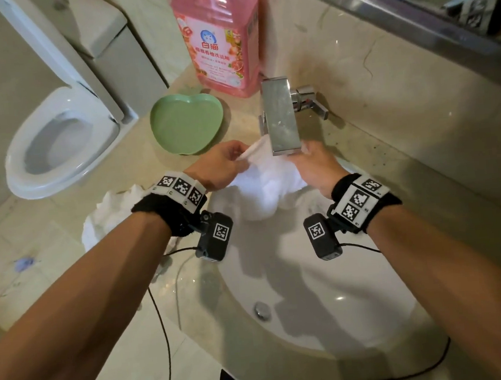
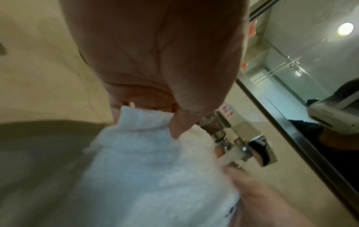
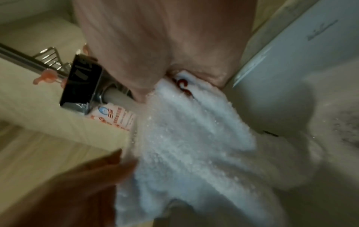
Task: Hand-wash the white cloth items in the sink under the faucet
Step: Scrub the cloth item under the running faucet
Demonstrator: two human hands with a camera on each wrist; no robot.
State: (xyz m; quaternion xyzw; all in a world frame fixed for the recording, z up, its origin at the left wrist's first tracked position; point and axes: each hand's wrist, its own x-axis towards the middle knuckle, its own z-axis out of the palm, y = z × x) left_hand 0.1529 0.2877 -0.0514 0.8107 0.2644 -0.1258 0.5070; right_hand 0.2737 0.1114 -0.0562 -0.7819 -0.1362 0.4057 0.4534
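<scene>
A white terry cloth [image 1: 265,185] hangs over the back of the white sink [image 1: 310,275], just under the chrome faucet spout [image 1: 281,118]. My left hand [image 1: 226,161] pinches its upper left edge; the same cloth [image 2: 155,161] fills the left wrist view. My right hand [image 1: 313,164] grips the upper right edge beneath the spout. In the right wrist view the cloth [image 3: 190,145] shows a red mark near my fingers. A second white cloth [image 1: 110,213] lies bunched on the counter, left of my left wrist. I cannot tell whether water runs.
A pink detergent bottle [image 1: 219,39] stands behind the faucet. A green heart-shaped dish [image 1: 187,123] sits on the counter to its left. The toilet [image 1: 56,142] is at far left. A mirror edge [image 1: 409,12] runs along the wall. The drain plug [image 1: 262,310] lies low in the basin.
</scene>
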